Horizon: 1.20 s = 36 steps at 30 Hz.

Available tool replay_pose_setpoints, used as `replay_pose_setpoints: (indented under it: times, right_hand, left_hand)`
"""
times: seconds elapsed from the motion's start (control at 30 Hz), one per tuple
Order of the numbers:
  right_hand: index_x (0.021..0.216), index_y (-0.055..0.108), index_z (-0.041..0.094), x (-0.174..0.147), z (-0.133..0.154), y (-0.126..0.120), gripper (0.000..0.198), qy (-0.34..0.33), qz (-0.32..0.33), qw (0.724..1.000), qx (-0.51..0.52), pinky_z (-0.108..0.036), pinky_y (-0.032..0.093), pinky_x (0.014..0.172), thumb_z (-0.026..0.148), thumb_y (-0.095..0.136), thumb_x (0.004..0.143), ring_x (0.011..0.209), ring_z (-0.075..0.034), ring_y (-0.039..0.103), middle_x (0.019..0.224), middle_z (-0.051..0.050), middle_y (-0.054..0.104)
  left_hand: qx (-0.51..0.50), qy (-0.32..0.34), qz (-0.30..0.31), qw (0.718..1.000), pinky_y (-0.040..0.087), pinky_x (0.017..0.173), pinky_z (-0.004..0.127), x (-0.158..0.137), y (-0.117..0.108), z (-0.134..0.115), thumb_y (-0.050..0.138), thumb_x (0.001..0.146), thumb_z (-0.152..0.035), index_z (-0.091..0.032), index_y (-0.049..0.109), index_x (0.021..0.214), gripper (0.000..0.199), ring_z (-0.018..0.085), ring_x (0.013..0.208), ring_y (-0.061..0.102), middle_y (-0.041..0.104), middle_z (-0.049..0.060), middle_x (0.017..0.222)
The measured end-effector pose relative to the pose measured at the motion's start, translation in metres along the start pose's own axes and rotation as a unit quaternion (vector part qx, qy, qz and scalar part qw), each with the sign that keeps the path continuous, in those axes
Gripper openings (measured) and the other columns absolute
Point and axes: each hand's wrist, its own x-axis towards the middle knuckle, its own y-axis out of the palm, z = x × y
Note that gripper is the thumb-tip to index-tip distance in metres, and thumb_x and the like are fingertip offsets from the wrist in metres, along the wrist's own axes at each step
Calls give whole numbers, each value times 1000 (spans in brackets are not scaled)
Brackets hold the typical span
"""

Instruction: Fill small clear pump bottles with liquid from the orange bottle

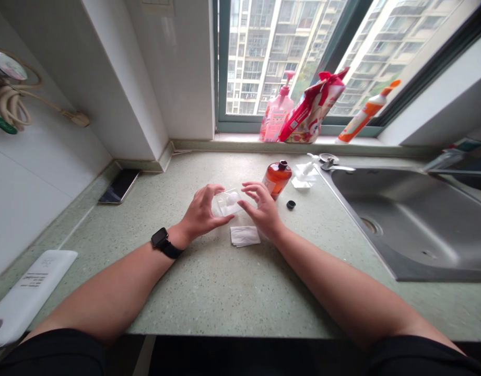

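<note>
My left hand [206, 210], with a black watch on its wrist, has thumb and fingers around a clear plastic box or packet [221, 207]. A white rounded thing [231, 198] shows in or on it; its kind is too small to tell. My right hand [261, 209] is at the right side of the clear piece, thumb and fingers apart; whether it touches is hard to tell. Just behind that hand stands an uncapped amber bottle [278, 180]. Its likely black cap [291, 205] lies on the counter. A folded white tissue [245, 236] lies below my hands.
A white pump head [308, 166] lies on clear wrap beside the steel sink [412, 224]. On the window sill stand a pink pump bottle [277, 117], a red pouch [313, 112] and an orange-white bottle [360, 117]. A phone [119, 186] and a white slab-like device [31, 292] lie left.
</note>
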Motion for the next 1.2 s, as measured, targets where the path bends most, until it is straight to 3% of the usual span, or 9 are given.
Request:
replay_pose_setpoints:
  times: [0.1, 0.23, 0.37, 0.63, 0.97, 1.2]
  right_hand:
    - [107, 73, 29, -1, 5, 0, 17, -34, 16, 999, -34, -55, 56, 114, 41, 76, 97, 128, -28, 66, 129, -9, 68]
    - [120, 75, 31, -2, 14, 2, 28, -70, 55, 994, -56, -56, 54, 116, 41, 79, 95, 131, -30, 65, 134, -10, 69]
    - [121, 76, 32, -3, 14, 4, 32, -63, 63, 994, -66, -58, 53, 116, 48, 80, 94, 132, -31, 65, 135, -9, 69]
    - [111, 70, 30, -2, 10, 2, 24, -42, 2, 998, -48, -55, 56, 113, 47, 77, 96, 124, -29, 69, 123, -9, 71]
    - [103, 72, 29, 3, 20, 0, 27, -39, 39, 998, -38, -52, 57, 109, 49, 84, 89, 122, -29, 68, 120, -8, 72]
    - [99, 66, 28, 17, 31, -16, 26, -73, 61, 993, -77, -51, 56, 106, 43, 85, 88, 118, -30, 68, 109, -6, 71]
  left_hand:
    - [4, -4, 7, 1000, 57, 104, 50, 0, -1, -2, 90, 85, -53, -27, 51, 138, 71, 32, 117, 73, 72, 11, 126]
    - [26, 17, 20, 999, 53, 108, 52, 0, 0, -4, 88, 87, -54, -26, 50, 139, 70, 33, 121, 72, 73, 11, 127]
    - [42, 31, 39, 998, 51, 108, 51, -1, 2, -3, 85, 89, -53, -26, 50, 141, 69, 34, 123, 71, 72, 12, 131]
    - [49, -2, 20, 999, 50, 108, 51, 1, -1, -4, 86, 88, -58, -26, 52, 139, 69, 34, 120, 70, 74, 11, 126]
    - [93, 42, 47, 994, 46, 101, 47, 1, -1, -4, 79, 93, -59, -27, 52, 145, 67, 34, 118, 69, 73, 11, 130]
    - [112, 44, 18, 993, 44, 101, 46, 2, -4, -3, 78, 96, -50, -24, 51, 146, 63, 33, 118, 67, 72, 12, 131]
